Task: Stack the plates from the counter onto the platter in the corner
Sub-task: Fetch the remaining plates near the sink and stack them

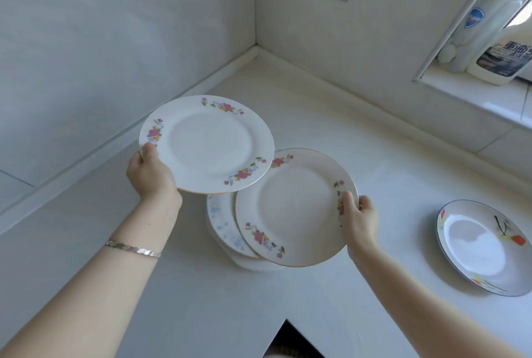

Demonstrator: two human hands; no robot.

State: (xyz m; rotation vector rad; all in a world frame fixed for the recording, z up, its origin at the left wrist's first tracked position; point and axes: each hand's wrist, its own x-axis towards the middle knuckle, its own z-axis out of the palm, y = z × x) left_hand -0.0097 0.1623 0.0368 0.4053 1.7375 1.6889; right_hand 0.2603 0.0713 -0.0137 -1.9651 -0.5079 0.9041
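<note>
**Porcelain plates held over a corner stack**

Silver bracelet (133,248) on the wrist, the left hand (151,174) pinches a pink-flowered plate (205,144) by its rim, raised above the white counter (359,156). Below sits a blue-patterned stack (223,222). The right hand (358,218) clamps a second flowered plate (293,207), tilted over the stack. An orange-motif plate (483,248) lies well apart.

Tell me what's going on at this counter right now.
A person is stacking plates. The left hand holds one floral plate in the air, and the right hand holds another floral plate over a stack on the counter. A dark-rimmed plate sits off to the right.
</note>
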